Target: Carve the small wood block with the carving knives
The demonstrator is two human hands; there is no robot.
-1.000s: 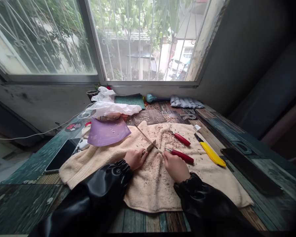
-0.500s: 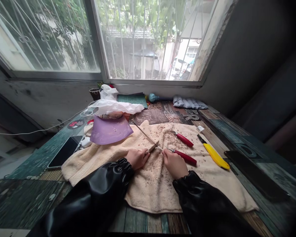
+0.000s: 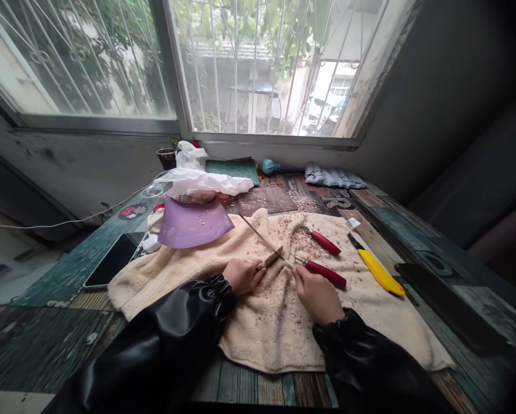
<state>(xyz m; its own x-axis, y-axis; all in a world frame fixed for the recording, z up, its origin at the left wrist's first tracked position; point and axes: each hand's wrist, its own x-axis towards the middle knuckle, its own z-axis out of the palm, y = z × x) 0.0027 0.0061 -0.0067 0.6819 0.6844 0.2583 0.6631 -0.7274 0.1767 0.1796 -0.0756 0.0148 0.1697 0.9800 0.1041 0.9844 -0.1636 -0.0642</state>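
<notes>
My left hand [image 3: 242, 276] is closed around a small piece of wood [image 3: 272, 256], pressing it down onto a beige towel [image 3: 197, 276]. My right hand [image 3: 318, 292] grips the pale handle of a long thin file [image 3: 258, 234]. The file's blade slants away to the upper left and crosses the far end of the wood, apparently touching it. Just beyond my right hand lie two red-handled carving tools, one nearer [image 3: 326, 273] and one farther [image 3: 324, 242]. Wood shavings are scattered over the towel around both hands.
A yellow utility knife [image 3: 381, 272] lies on the towel's right side, beside a dark flat strip [image 3: 450, 307]. At left are a phone [image 3: 114, 260] and a purple sheet [image 3: 193, 223]. A white plastic bag [image 3: 210, 181] and a green mat [image 3: 232, 169] sit toward the window.
My right hand has drawn the file back toward me and to the right across the wood. My left hand stays nearly in place; the whole view has shifted slightly.
</notes>
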